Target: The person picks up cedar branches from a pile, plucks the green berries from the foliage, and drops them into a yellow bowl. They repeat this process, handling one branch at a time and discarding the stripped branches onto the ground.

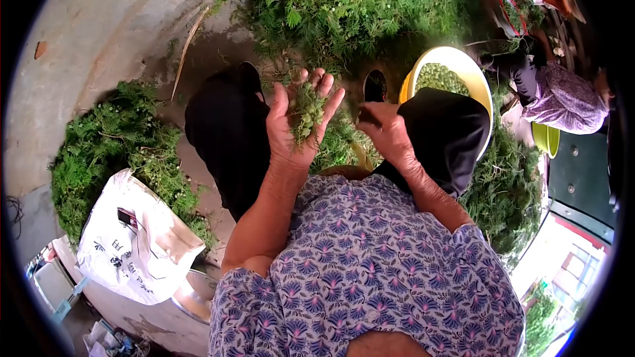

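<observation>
My left hand (296, 133) is palm up, with a small clump of green conifer sprigs bearing pale seed cones (306, 114) resting in it, fingers slightly curled around the clump. To its right, my right hand (389, 131) is held near my right knee, apart from the clump. Its fingers are bent and in shadow, so whatever they pinch cannot be made out. Beyond the right knee stands a yellow bucket (488, 86) containing many pale green cones (440, 78). More green sprigs (344, 149) lie between my legs, below the hands.
A big heap of conifer branches (357, 6) lies ahead; other piles are at left (112, 139) and right (506, 192). A white sack (132, 244) with a phone (127, 217) on it lies lower left. Another person (565, 99) sits at far right near a yellow-green container (546, 139).
</observation>
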